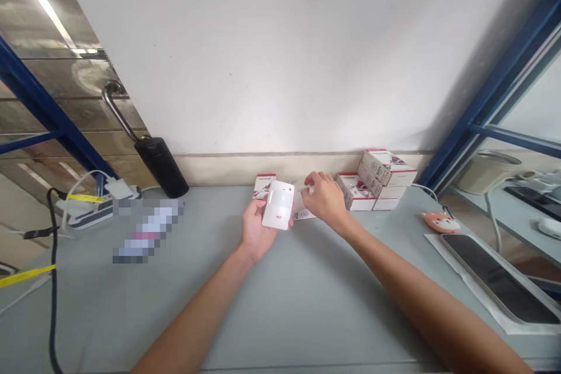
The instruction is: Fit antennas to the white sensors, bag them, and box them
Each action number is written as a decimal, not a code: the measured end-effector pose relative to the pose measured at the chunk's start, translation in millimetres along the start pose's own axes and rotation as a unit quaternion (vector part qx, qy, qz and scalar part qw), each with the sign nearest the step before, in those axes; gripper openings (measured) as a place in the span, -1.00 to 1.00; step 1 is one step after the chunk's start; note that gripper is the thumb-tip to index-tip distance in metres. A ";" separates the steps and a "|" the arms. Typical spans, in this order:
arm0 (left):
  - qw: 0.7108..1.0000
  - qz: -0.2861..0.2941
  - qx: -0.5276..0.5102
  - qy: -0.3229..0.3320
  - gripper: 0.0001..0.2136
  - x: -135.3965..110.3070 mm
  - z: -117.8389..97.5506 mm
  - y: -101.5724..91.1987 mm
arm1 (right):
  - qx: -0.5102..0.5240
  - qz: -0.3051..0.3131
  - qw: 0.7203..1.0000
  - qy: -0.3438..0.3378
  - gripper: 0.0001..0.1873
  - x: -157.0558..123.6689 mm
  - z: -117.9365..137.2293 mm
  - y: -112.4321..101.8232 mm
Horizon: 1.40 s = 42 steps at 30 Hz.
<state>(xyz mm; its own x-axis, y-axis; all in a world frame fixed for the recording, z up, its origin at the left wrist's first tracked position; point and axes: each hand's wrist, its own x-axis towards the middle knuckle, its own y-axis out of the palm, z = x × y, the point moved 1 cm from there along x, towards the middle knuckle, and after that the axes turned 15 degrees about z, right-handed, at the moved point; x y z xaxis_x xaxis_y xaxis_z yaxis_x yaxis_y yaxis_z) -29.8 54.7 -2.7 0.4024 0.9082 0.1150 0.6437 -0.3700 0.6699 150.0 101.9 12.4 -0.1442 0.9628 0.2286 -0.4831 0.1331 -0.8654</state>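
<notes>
My left hand [255, 234] grips a white motion sensor [277, 205] upright, its front with a small red mark turned towards me. To the right of it, my right hand [324, 197] is raised with its fingers curled into a pinch. A small whitish bit shows at those fingertips, too little to name. Behind the sensor stands a red-and-white printed box [264, 183], partly covered by it. Another whitish box [305, 214] lies below my right hand, mostly hidden.
Several red-and-white boxes [390, 168] are stacked against the wall at the right. A phone-like slab [499, 277] lies on a white sheet, near an orange animal-faced item [440, 222]. At left are a black cylinder [162, 168], a power strip [105, 210] and a black cable [54, 292].
</notes>
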 end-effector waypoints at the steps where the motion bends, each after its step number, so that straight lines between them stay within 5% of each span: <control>1: 1.000 0.017 0.007 -0.011 -0.63 -0.8 1.8 1.0 | 0.004 -0.006 1.000 0.001 -0.87 -6.7 -3.4 -0.1; 7: 0.981 0.133 0.051 -0.135 -0.55 -7.7 12.4 8.7 | 0.050 -0.026 0.998 -0.018 -0.95 -35.8 -18.1 -5.1; 12: 0.974 0.163 0.069 -0.144 -0.44 -9.6 13.0 11.7 | 0.094 -0.025 0.990 -0.103 -0.94 -40.2 -22.1 -7.7; 25: 0.993 0.070 0.042 -0.080 -0.45 -4.5 15.2 9.4 | 0.117 -0.070 0.985 -0.110 -0.87 -38.5 -24.7 -6.7; 42: 0.992 0.028 0.121 -0.034 -0.49 -7.7 17.8 18.5 | 0.162 -0.088 0.968 -0.173 -0.90 -48.1 -9.6 -5.6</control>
<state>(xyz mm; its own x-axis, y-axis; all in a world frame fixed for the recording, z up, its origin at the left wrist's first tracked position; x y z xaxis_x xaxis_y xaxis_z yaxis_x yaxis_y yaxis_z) -9.4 37.4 -4.2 0.4796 0.8728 0.0912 0.7536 -0.4629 0.4667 167.9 57.2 2.0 -0.2893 0.7879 0.5436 -0.7633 0.1528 -0.6277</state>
